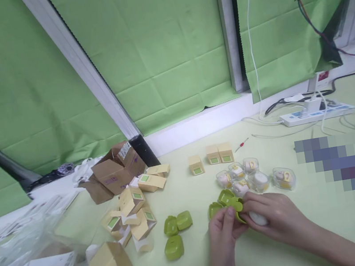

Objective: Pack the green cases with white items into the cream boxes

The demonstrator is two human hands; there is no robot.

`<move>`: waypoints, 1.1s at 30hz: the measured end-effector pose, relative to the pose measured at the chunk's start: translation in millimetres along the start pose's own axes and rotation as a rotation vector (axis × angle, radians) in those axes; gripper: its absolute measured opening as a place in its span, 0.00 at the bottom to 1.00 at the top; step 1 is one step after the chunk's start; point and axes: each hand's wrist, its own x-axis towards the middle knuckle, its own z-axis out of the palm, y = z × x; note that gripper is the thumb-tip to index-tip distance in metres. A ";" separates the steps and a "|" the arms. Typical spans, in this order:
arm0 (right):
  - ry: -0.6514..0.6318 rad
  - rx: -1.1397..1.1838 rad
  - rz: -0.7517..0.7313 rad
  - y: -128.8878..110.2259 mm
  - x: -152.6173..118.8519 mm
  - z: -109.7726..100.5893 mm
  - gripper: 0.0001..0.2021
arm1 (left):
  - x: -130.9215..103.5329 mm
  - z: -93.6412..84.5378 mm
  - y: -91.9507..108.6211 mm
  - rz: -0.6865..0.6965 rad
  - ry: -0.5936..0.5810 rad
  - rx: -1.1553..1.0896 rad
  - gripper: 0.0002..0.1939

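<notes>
Low on the right of the head view, my left hand (224, 226) pinches a small green plastic case (238, 205). My right hand (274, 212) meets it from the other side, fingers curled round a smooth white rounded piece (259, 218) that is partly hidden. Just beyond my fingers lie more green cases (225, 196), one looking open. Several clear plastic containers (258, 180) with pale pink and white contents are grouped behind my right hand. A separate clear container (284, 178) stands to their right. More green cases (174, 247) rest to the left.
Opened small cardboard boxes (133, 198) are piled at left, beside a larger brown carton (121, 171) and a black cylinder (144, 151). Small closed boxes (196, 165) stand at the back, near a red-handled tool (242, 144). A power strip (316, 114) with cables lies back right; plastic bags (33, 264) cover the left.
</notes>
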 end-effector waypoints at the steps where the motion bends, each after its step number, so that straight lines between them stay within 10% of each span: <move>1: -0.029 0.031 -0.002 0.3 0.5 -2.1 0.06 | -1.2 0.0 1.2 0.005 0.004 -0.004 0.18; 17: 0.060 0.171 0.153 6.5 -1.8 -7.3 0.04 | 1.7 -6.4 4.3 0.046 -0.139 0.130 0.17; 33: -0.316 0.326 0.247 9.7 2.2 -23.4 0.05 | 0.4 -10.1 3.4 0.242 -0.232 0.595 0.02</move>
